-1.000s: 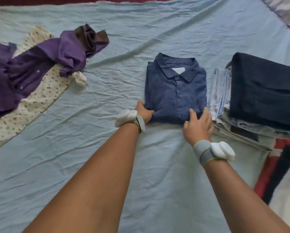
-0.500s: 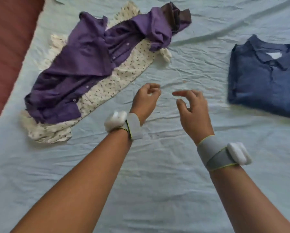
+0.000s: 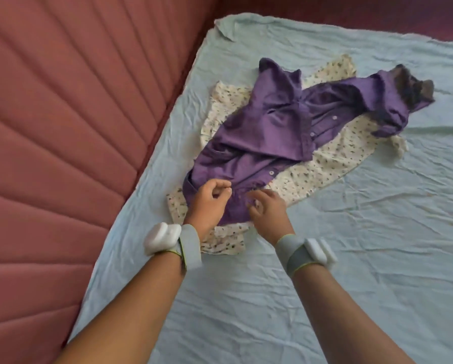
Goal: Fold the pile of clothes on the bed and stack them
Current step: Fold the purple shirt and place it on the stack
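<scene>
Far left: padded reddish headboard [image 3: 62, 127] with stitched ribs, running along the left edge of the bed. Light blue sheet [image 3: 351, 258], wrinkled, covers the bed.

Left hand [image 3: 209, 203] over the near end of the purple shirt [image 3: 267, 132], fingers curled, tips at the fabric; whether it actually pinches the cloth — cannot tell. Grey wristband with white sensor [image 3: 165, 239] on the left wrist.

Right hand [image 3: 267, 211] just beside the left, also at the near hem of the purple shirt, fingers curled down onto the fabric; grasp not clear, cannot tell. Same kind of band with white sensor [image 3: 317, 252] on the right wrist.

Purple shirt lies crumpled, unfolded, buttons showing, stretching from near-left to far-right, on top of a cream patterned garment [image 3: 325, 164] spread flat under it. At the far right end a dark brown cloth [image 3: 414, 88] is tangled with the purple sleeve.
</scene>
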Available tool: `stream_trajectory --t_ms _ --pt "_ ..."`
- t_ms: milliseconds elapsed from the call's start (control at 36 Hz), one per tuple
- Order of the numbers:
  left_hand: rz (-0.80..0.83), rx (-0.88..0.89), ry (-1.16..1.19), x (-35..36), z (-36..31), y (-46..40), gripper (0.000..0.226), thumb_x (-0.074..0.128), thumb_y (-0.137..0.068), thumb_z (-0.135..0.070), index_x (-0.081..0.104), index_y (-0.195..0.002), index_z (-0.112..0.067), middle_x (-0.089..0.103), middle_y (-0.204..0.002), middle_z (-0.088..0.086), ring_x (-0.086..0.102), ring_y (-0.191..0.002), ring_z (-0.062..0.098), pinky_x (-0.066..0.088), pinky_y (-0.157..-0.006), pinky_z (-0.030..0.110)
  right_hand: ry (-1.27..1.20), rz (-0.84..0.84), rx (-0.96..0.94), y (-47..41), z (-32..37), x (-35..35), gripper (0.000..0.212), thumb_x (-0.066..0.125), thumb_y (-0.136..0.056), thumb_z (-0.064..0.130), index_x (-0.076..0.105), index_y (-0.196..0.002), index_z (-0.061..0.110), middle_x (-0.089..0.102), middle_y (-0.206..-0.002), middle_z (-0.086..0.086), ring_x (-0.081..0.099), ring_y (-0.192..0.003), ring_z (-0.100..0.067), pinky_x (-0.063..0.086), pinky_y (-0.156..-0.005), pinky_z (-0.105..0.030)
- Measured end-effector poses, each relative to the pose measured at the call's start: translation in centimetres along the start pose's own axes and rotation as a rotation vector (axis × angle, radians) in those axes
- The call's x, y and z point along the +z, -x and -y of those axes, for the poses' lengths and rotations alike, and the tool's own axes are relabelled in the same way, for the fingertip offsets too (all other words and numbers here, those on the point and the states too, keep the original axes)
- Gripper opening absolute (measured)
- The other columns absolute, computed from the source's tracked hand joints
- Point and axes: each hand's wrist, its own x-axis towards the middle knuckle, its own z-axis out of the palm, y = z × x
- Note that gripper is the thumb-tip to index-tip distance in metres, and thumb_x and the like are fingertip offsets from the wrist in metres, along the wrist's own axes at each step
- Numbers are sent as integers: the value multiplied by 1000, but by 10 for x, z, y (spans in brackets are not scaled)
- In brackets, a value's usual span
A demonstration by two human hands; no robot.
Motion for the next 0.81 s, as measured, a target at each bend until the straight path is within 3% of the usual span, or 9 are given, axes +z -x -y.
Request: stream_trajectory --t_ms 83,167,250,306,389,500,639,750,806 --pt "-12 -37 25 -19 10 2 12 57 -95 -17 63 -104 -22 62 -94 -8 62 -93 15 51 -87 35 54 14 45 -10 6 20 32 62 -87 13 69 -117 21 50 -129 -16 46 -120 -32 31 -106 -29" --pt "-33 -65 46 -29 13 7 15 60 -94 -22 61 -108 -25 64 -105 -2 62 -99 15 52 -93 40 -2 -129 57 -13 14 17 20 63 -90 19 74 -107 17 60 -120 -6 55 -114 -26 41 -99 -36" --pt "-46 -94 83 -32 7 15 21 63 -92 -30 58 -112 -28 59 -115 -2 58 -108 13 50 -98 43 -94 -219 21 -3 32 1 18 62 -92 18 75 -105 15 64 -118 -1 58 -109 -18 41 -94 -25" --pt "-36 -177 213 -27 -1 23 31 64 -91 -39 57 -118 -25 60 -122 0 60 -110 16 51 -98 42 -135 -250 -25 10 43 -9 18 61 -92 15 75 -104 14 66 -112 -1 59 -105 -15 39 -89 -14" --pt "-11 -318 485 -24 -37 40 46 61 -85 -58 60 -115 -23 64 -117 -2 63 -103 19 56 -79 37 -287 -271 -90 38 71 -37 17 61 -92 14 76 -99 17 67 -100 8 61 -97 -7 39 -80 -4" --pt "76 -441 608 -22 -62 57 83 65 -56 -85 63 -120 -32 69 -115 -5 64 -106 19 52 -91 41 -484 -194 -199 90 102 -63 17 63 -91 10 77 -95 19 70 -94 8 63 -94 -4 45 -79 -10" --pt "185 -491 840 -19 -105 100 50 69 -81 -42 70 -112 -1 70 -108 20 68 -95 27 54 -90 38 -475 -104 -276 156 120 -96 17 63 -87 15 79 -86 22 69 -86 11 64 -89 -7 45 -79 -13" --pt "-70 -316 657 -19 -151 154 12 66 -84 -10 71 -94 -5 74 -75 4 69 -65 13 54 -60 21 -608 -163 -248 199 133 -139 22 53 -85 19 69 -70 19 66 -74 9 59 -72 -3 44 -69 -15" --pt "-82 -223 625 -21 -168 180 20 64 -81 -3 71 -99 -8 73 -81 4 68 -73 17 53 -64 25 -630 -249 -237 207 131 -153 17 51 -86 24 62 -74 17 64 -74 9 57 -71 -4 45 -68 -19"
